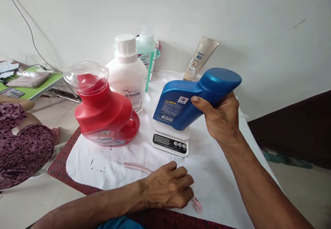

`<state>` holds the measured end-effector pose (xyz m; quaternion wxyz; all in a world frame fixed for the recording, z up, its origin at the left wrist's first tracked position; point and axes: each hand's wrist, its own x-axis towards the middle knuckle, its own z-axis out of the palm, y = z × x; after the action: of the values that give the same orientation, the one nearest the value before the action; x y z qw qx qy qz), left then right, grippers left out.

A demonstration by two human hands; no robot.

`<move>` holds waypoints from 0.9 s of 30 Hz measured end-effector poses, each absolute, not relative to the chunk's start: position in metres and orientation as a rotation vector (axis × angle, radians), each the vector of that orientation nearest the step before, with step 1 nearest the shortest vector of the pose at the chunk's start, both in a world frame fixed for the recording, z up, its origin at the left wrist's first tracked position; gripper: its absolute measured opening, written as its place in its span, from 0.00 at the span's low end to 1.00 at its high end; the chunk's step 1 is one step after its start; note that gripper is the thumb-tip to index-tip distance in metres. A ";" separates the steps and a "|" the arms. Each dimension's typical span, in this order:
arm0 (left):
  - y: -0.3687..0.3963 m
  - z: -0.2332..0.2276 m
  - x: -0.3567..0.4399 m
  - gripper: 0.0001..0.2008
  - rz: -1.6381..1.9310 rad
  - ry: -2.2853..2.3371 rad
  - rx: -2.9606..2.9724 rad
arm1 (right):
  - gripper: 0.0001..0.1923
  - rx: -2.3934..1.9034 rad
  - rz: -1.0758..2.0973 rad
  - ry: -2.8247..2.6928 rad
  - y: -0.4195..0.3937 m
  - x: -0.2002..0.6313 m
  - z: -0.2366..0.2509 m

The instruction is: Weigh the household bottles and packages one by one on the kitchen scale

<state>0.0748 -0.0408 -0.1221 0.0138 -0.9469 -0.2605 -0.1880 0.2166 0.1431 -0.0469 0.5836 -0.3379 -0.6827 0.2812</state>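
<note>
On white cloth (pixel 108 167), right hand (pixel 222 118) tilts glossy blue bottle (pixel 191 96).

scale display (pixel 161 139) unreadable to us | pink strip (pixel 137 167) partly under our left hand (pixel 168 187) | green bottle (pixel 146 51) half hidden, blurred
</note>
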 end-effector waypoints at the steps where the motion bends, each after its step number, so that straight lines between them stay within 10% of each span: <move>1: -0.037 -0.122 0.077 0.14 -0.605 -0.844 -2.913 | 0.22 -0.788 0.683 -1.565 0.142 0.216 -0.047; 9: -0.039 -0.133 0.107 0.12 -0.474 -1.225 -2.812 | 0.25 -0.807 0.747 -1.564 0.137 0.219 -0.043; 14: -0.059 -0.133 0.107 0.36 -0.608 -1.297 -2.839 | 0.23 -0.738 0.822 -1.557 0.134 0.219 -0.041; 19: -0.039 -0.112 0.065 0.19 -0.857 -1.430 -2.691 | 0.26 -0.737 0.912 -1.509 0.129 0.224 -0.049; 27: -0.001 -0.123 0.004 0.20 -0.883 -1.818 -2.942 | 0.25 -0.987 0.887 -1.220 0.108 0.264 -0.096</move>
<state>0.0036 -0.0008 -0.1228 -0.2122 -0.8054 -0.4978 -0.2417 0.2636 0.1080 -0.0958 0.6208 -0.4293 -0.5306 0.3858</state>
